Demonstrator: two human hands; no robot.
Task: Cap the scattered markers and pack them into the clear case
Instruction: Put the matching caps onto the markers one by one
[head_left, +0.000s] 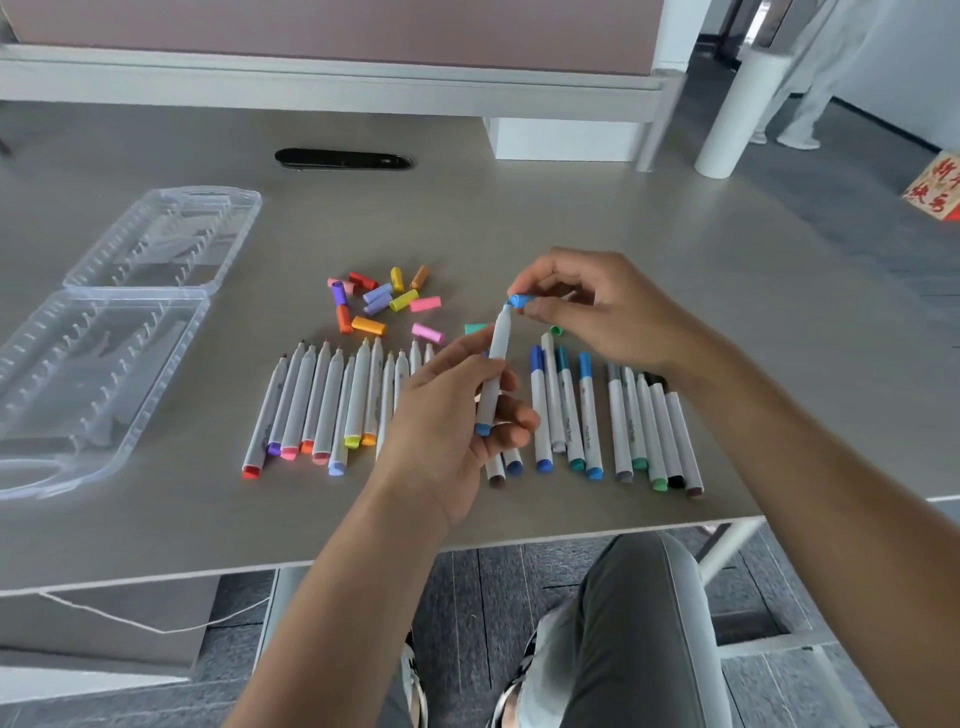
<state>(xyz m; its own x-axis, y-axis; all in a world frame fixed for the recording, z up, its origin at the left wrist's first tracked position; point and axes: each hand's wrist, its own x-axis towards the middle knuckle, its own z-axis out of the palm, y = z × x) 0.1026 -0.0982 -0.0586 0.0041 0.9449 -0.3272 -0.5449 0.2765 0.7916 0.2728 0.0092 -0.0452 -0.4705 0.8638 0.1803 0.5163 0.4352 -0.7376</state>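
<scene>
Head view: we see a grey table (597, 218) with both hands raised above its near edge. Our left hand (447, 415) grips a white marker with a blue end (493, 374) around its lower barrel, holding it nearly upright, tip end up. Our right hand (597, 306) pinches a blue cap (521, 300) between thumb and fingers; the cap lies sideways at the marker's tip, touching it but not pushed on.

On the table below the hands lie two groups of markers. The uncapped row (332, 405) sits to the left, tips pointing away from us, coloured ends toward us. The capped row (613, 421) sits to the right, under and beside the right wrist.

Beyond the uncapped row we find a loose pile of caps (382, 304) in red, orange, yellow, pink and purple. A teal cap (475, 328) lies just left of the held marker, and a green cap (556, 330) just below the right hand.

The clear case (119, 332) rests open at the left of the table, both halves flat, well apart from the markers. No marker is in it.
</scene>
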